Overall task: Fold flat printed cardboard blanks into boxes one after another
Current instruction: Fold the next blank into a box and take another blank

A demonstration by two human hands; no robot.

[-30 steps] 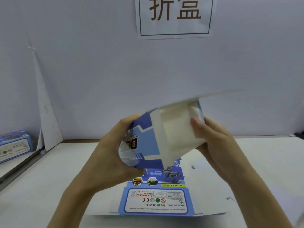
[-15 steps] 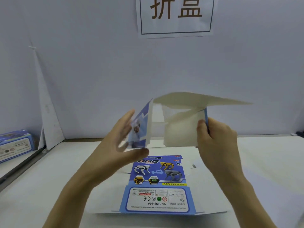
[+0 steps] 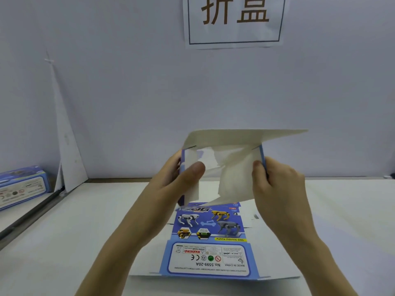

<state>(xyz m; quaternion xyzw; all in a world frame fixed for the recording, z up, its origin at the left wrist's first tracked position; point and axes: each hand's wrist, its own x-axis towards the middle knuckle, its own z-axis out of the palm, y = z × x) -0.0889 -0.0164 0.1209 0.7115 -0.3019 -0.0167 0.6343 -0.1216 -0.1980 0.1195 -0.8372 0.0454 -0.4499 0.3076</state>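
A half-formed box (image 3: 233,167) is held above the flat blanks (image 3: 210,242), pinched at its sides by left hand (image 3: 171,184) and right hand (image 3: 275,184).

Pale wall (image 3: 128,82) with sign (image 3: 234,20) behind white table (image 3: 64,242).

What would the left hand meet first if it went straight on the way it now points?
The half-folded box itself: the left hand grips its left side panel, thumb on the inside. Past that, probably the raised top flap, though depth is unclear.
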